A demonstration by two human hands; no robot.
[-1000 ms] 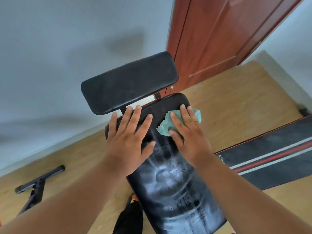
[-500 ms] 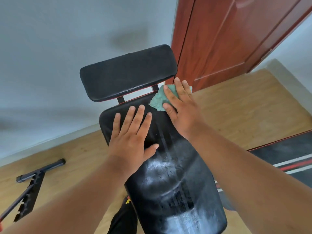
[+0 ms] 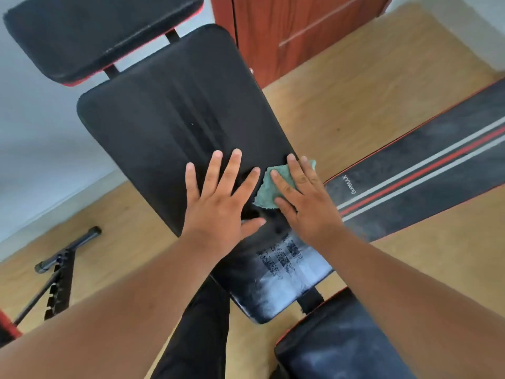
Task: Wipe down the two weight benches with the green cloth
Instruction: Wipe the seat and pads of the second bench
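A black padded weight bench fills the middle of the view, with a separate head pad at its far end and a seat pad at the near end. My right hand lies flat with straight fingers on the green cloth, pressing it against the bench's right edge. My left hand rests flat on the pad beside it, fingers spread. White dusty streaks cover the pad near my wrists. A second bench, black with red and grey stripes, lies on the floor at right.
A black metal frame piece lies on the wooden floor at left. A red-brown door stands behind the bench. A white wall runs along the left. A dark trouser leg shows under the bench.
My right hand has slid the cloth from the pad's far right corner back toward me along the right edge. The view has moved closer and lower, and the seat pad has come into sight.
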